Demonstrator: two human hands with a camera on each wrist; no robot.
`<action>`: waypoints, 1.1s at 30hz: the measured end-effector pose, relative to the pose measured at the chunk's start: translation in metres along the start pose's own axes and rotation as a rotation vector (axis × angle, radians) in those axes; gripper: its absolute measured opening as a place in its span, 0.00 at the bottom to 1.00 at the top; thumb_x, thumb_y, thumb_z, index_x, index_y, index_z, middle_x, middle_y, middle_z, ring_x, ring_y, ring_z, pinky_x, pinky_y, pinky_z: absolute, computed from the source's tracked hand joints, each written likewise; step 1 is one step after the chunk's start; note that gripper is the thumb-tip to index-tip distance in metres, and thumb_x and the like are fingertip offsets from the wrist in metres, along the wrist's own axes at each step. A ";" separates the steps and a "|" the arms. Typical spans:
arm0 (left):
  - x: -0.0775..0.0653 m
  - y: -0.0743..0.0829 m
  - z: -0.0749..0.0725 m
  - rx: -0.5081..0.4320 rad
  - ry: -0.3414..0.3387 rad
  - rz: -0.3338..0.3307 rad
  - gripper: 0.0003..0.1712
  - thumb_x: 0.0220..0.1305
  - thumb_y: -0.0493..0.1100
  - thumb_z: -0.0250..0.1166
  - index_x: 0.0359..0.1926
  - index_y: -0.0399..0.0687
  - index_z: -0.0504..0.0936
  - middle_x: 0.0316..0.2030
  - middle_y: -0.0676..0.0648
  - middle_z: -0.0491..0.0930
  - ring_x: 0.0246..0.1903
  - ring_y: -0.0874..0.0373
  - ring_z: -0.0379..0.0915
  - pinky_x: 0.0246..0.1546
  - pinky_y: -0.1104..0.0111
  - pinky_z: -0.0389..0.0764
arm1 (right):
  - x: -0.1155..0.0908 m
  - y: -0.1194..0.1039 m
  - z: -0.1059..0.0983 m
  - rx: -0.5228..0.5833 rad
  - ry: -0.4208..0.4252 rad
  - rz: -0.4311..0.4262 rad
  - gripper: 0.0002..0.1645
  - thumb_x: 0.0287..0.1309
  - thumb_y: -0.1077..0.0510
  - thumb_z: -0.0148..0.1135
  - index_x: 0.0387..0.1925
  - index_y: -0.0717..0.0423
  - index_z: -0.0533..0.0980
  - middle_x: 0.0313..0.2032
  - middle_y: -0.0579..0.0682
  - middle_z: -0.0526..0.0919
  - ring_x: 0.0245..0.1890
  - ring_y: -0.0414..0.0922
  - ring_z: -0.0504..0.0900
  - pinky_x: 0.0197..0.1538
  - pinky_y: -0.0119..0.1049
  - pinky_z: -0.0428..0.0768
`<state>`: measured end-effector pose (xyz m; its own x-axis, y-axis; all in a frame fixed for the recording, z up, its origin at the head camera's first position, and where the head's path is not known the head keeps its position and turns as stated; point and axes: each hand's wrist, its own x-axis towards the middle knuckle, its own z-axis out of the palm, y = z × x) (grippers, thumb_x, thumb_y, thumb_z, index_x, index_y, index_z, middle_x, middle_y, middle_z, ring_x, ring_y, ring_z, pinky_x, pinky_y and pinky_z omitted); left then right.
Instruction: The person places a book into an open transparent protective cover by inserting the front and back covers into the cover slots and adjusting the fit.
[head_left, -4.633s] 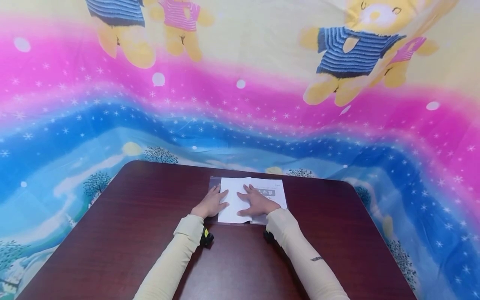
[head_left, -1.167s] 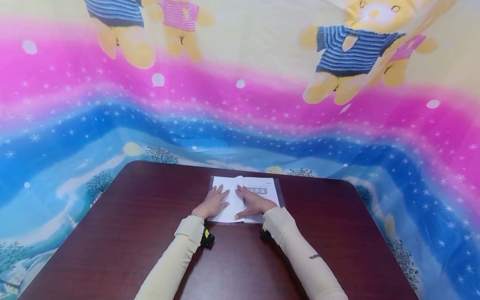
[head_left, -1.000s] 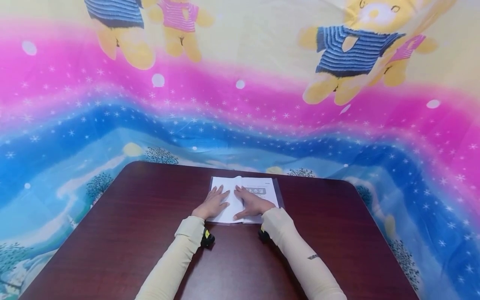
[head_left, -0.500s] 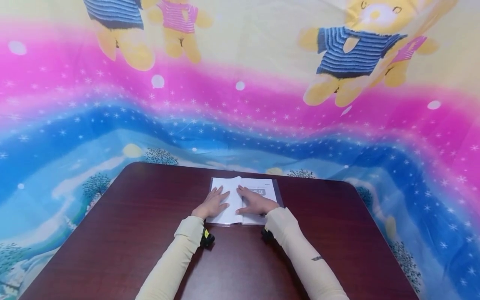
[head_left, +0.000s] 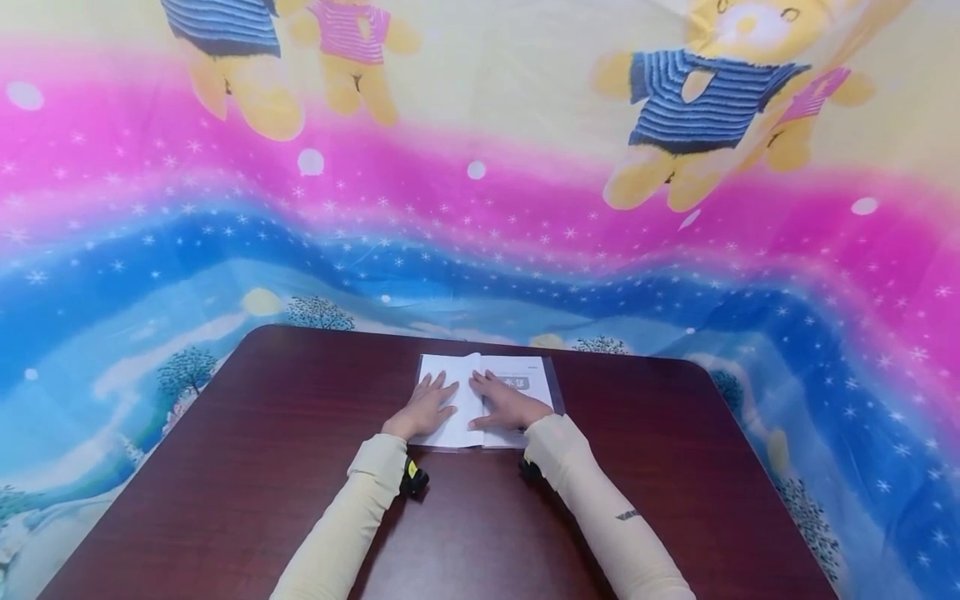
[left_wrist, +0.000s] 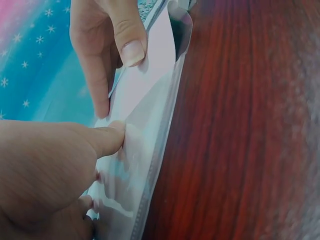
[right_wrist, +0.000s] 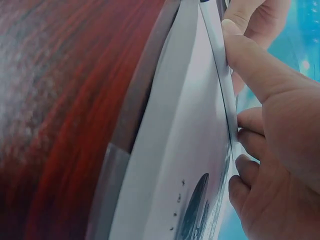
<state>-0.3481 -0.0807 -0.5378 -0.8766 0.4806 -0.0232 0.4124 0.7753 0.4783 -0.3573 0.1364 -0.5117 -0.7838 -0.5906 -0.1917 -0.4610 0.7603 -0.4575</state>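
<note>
An open book (head_left: 538, 368) with a clear plastic cover lies near the far edge of the table, a plain white page on its left and a printed page on its right. My left hand (head_left: 422, 410) rests on the left page with fingers spread. In the left wrist view, its thumb touches the clear plastic cover (left_wrist: 145, 175) over the white sheet. Beside the book's middle fold, my right hand (head_left: 513, 407) presses with extended fingers, partly covering the printed title. The right wrist view has the thick page block (right_wrist: 170, 110) beside the right hand (right_wrist: 280, 115).
The dark red-brown table (head_left: 225, 475) has rounded far corners. A patterned curtain (head_left: 480, 217) with bears and snowflakes hangs behind and along both sides. Black wrist cameras (head_left: 414, 477) sit under both sleeves.
Compared with the oldest frame, the pages and middle fold have shifted left, and a dark cover strip now shows at right. My right hand has moved slightly left; the left hand stays nearly still.
</note>
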 end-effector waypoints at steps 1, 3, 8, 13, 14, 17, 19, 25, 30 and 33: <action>0.000 0.001 -0.001 0.003 -0.004 0.000 0.30 0.77 0.44 0.55 0.75 0.39 0.66 0.77 0.29 0.51 0.77 0.29 0.41 0.77 0.43 0.46 | -0.001 -0.001 0.000 0.004 0.002 -0.001 0.54 0.65 0.43 0.67 0.79 0.61 0.51 0.81 0.57 0.45 0.81 0.59 0.39 0.79 0.56 0.50; 0.000 0.002 -0.002 0.008 -0.010 0.000 0.30 0.77 0.44 0.55 0.74 0.39 0.66 0.77 0.29 0.51 0.77 0.29 0.41 0.77 0.43 0.46 | -0.001 -0.001 0.000 0.008 0.006 -0.004 0.54 0.65 0.44 0.68 0.79 0.61 0.51 0.81 0.58 0.45 0.81 0.60 0.39 0.79 0.56 0.50; 0.001 0.003 -0.006 0.025 -0.039 -0.012 0.30 0.77 0.45 0.56 0.75 0.41 0.66 0.77 0.30 0.51 0.77 0.29 0.40 0.77 0.44 0.45 | -0.003 0.002 0.002 0.043 0.033 -0.006 0.53 0.65 0.44 0.68 0.79 0.61 0.52 0.81 0.58 0.45 0.80 0.58 0.45 0.79 0.54 0.53; 0.003 0.004 -0.007 0.010 -0.040 -0.018 0.30 0.76 0.45 0.57 0.75 0.42 0.67 0.77 0.31 0.51 0.77 0.29 0.41 0.77 0.42 0.47 | -0.005 0.008 0.000 0.119 0.147 -0.015 0.38 0.71 0.53 0.61 0.75 0.64 0.61 0.76 0.61 0.61 0.77 0.57 0.59 0.76 0.53 0.61; 0.003 0.004 -0.007 0.006 -0.039 -0.019 0.30 0.76 0.45 0.57 0.75 0.42 0.67 0.78 0.31 0.51 0.77 0.29 0.41 0.77 0.42 0.47 | -0.006 0.010 -0.002 0.136 0.173 -0.008 0.35 0.72 0.56 0.60 0.74 0.65 0.63 0.74 0.61 0.65 0.75 0.57 0.63 0.75 0.53 0.63; 0.003 0.004 -0.006 -0.017 -0.035 -0.018 0.30 0.77 0.45 0.56 0.75 0.42 0.66 0.78 0.32 0.50 0.77 0.30 0.40 0.77 0.43 0.45 | -0.013 0.016 -0.009 0.151 0.236 0.050 0.31 0.70 0.64 0.58 0.71 0.66 0.67 0.69 0.63 0.73 0.66 0.59 0.74 0.69 0.53 0.72; 0.002 0.002 -0.006 -0.048 -0.027 -0.014 0.31 0.76 0.44 0.56 0.75 0.42 0.66 0.78 0.31 0.50 0.77 0.30 0.39 0.77 0.42 0.44 | -0.018 0.020 -0.013 0.142 0.262 0.124 0.32 0.68 0.66 0.60 0.71 0.67 0.66 0.68 0.64 0.72 0.65 0.60 0.75 0.66 0.53 0.74; -0.003 -0.003 -0.004 -0.095 0.004 0.000 0.31 0.74 0.45 0.59 0.74 0.41 0.68 0.77 0.29 0.52 0.76 0.27 0.40 0.77 0.41 0.44 | -0.034 0.032 -0.015 0.063 0.344 0.404 0.43 0.60 0.59 0.71 0.71 0.71 0.64 0.69 0.72 0.64 0.69 0.66 0.64 0.68 0.57 0.71; 0.000 -0.005 -0.001 -0.085 0.002 -0.024 0.31 0.74 0.43 0.59 0.74 0.40 0.68 0.77 0.30 0.51 0.77 0.29 0.39 0.77 0.42 0.43 | -0.042 0.036 -0.014 0.131 0.367 0.542 0.42 0.58 0.53 0.73 0.65 0.74 0.67 0.60 0.73 0.69 0.61 0.67 0.70 0.59 0.59 0.75; 0.001 -0.002 0.000 -0.066 -0.001 -0.027 0.30 0.75 0.43 0.59 0.74 0.41 0.67 0.77 0.30 0.51 0.77 0.30 0.40 0.77 0.42 0.44 | -0.045 0.036 -0.015 0.151 0.372 0.573 0.37 0.57 0.52 0.74 0.59 0.72 0.71 0.51 0.69 0.77 0.51 0.62 0.78 0.50 0.54 0.80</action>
<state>-0.3503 -0.0819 -0.5391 -0.8870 0.4603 -0.0373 0.3716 0.7594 0.5340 -0.3450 0.1946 -0.5069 -0.9890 0.0439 -0.1411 0.1087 0.8628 -0.4938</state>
